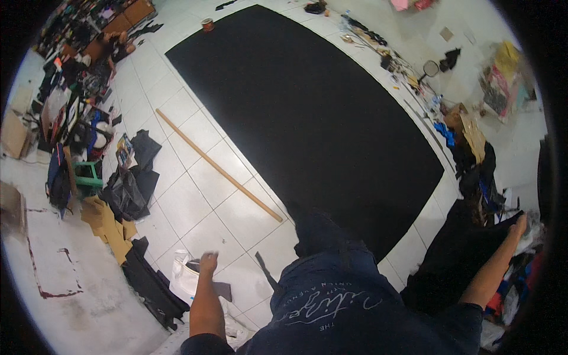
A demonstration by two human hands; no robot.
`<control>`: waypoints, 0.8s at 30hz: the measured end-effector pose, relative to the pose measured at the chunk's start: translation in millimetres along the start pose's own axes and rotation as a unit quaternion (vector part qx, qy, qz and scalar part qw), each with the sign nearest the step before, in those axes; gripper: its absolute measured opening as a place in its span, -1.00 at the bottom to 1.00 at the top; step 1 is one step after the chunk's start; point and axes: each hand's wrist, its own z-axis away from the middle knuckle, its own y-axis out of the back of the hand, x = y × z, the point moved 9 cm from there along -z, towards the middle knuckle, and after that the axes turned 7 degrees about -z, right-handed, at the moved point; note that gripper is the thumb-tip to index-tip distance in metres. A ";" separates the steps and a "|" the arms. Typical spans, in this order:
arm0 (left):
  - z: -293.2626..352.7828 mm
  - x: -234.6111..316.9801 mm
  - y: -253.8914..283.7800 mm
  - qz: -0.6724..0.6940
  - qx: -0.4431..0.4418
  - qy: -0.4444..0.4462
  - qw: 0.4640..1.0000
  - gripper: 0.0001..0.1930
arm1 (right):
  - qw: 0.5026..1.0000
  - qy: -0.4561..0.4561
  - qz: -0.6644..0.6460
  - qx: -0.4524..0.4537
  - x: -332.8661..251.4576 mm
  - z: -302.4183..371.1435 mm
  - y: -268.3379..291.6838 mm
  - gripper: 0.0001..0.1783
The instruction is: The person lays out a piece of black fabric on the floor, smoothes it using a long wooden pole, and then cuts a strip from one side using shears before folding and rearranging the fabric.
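Head view, looking straight down at a white tiled floor [195,201]. Person in a dark blue printed shirt [331,296] fills the 6 o'clock area.

Left hand [208,262] at about 7 o'clock, forearm coming up from the lower edge, fingers curled loosely inward. Grip looks narrow and holds nothing, though blur makes the fingers hard to read. It hangs above a white plastic bag [184,275] lying on the floor just at its 8 o'clock; contact cannot be told.

Right hand [519,225] at about 4 o'clock, arm stretched outward, hand near the frame rim. It rests on or at the edge of a dark cloth heap [455,260]; grip state cannot be told, too small and dark.

Large black fabric sheet [307,112] spread flat on the floor from 12 o'clock down to centre. Long wooden stick [219,168] lies on the tiles just beside the sheet's left edge, running diagonally, well apart from both hands.

Cardboard pieces [106,222] and black fabric scraps [133,189] at 9 o'clock. Green stool [89,174] further left. Cluttered tools [390,59] along the sheet's far edge at 1 o'clock.
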 end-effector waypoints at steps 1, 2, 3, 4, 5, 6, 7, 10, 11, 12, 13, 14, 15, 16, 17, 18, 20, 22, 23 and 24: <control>-36.6 14.5 -58.0 0.234 -0.084 0.209 0.946 -0.52 | 0.998 0.032 0.045 0.025 -15.3 16.7 -3.6 -0.29; -79.6 49.0 -70.5 0.250 -0.103 0.220 0.937 -0.51 | 0.995 0.059 0.074 0.038 -34.9 33.6 -30.7 -0.29; -117.7 106.3 -85.1 0.289 -0.142 0.209 0.923 -0.50 | 0.989 0.089 0.103 0.058 -63.7 49.4 -41.4 -0.28; -151.0 138.8 -76.4 0.321 -0.165 0.201 0.911 -0.49 | 0.984 0.110 0.120 0.069 -78.6 67.0 -69.0 -0.28; -176.9 137.2 -61.5 0.324 -0.163 0.203 0.910 -0.49 | 0.981 0.117 0.134 0.072 -78.2 85.5 -105.6 -0.28; -224.4 137.6 -33.4 0.298 -0.131 0.139 0.935 -0.48 | 0.981 0.121 0.133 0.076 -72.5 103.7 -144.2 -0.28; -272.2 138.1 -10.2 0.269 -0.101 0.073 0.955 -0.47 | 0.979 0.125 0.137 0.082 -70.4 123.2 -175.0 -0.28; -350.4 31.2 2.7 0.282 0.035 0.118 0.952 -0.53 | 0.976 0.127 0.148 0.102 -57.7 179.5 -277.5 -0.28; -349.6 -48.5 -18.4 0.437 -0.016 0.272 0.857 -0.58 | 0.978 0.115 0.145 0.097 -36.3 203.0 -322.8 -0.28; -342.7 -104.6 -18.6 0.383 -0.010 0.355 0.853 -0.62 | 0.974 0.120 0.161 0.103 -32.1 223.1 -356.7 -0.28; -334.3 -120.7 -28.9 0.324 0.000 0.338 0.884 -0.63 | 0.967 0.141 0.181 0.116 -56.1 239.3 -380.7 -0.28; -326.7 -195.8 3.0 0.266 -0.022 0.337 0.903 -0.62 | 0.977 0.118 0.152 0.093 -44.8 262.5 -446.0 -0.28; -332.5 -192.5 21.4 -0.016 -0.045 0.140 0.989 -0.65 | 0.976 0.128 0.151 0.087 -56.1 283.5 -483.2 -0.28; -320.0 -180.0 -4.0 -0.187 -0.178 0.031 0.966 -0.73 | 0.970 0.151 0.165 0.090 -69.9 302.1 -504.5 -0.28; -312.4 -190.5 -8.5 -0.200 -0.254 0.067 0.944 -0.69 | 0.965 0.168 0.176 0.097 -82.9 319.2 -517.8 -0.27; -299.1 -181.6 -6.7 -0.187 -0.276 0.038 0.942 -0.63 | 0.956 0.209 0.184 0.091 -110.1 339.2 -534.4 -0.27; -299.5 -192.0 17.2 -0.092 -0.321 0.069 0.940 -0.62 | 0.948 0.237 0.193 0.084 -135.5 387.9 -587.9 -0.29; -347.4 -219.3 39.4 0.057 -0.311 0.247 0.916 -0.62 | 0.935 0.274 0.220 0.043 -138.2 434.9 -639.6 -0.34; -387.6 -227.7 54.4 0.090 -0.293 0.274 0.912 -0.62 | 0.927 0.292 0.236 0.021 -139.0 460.7 -664.0 -0.38; -433.4 -237.3 71.7 0.110 -0.274 0.284 0.912 -0.63 | 0.912 0.319 0.259 0.000 -134.2 490.7 -685.9 -0.42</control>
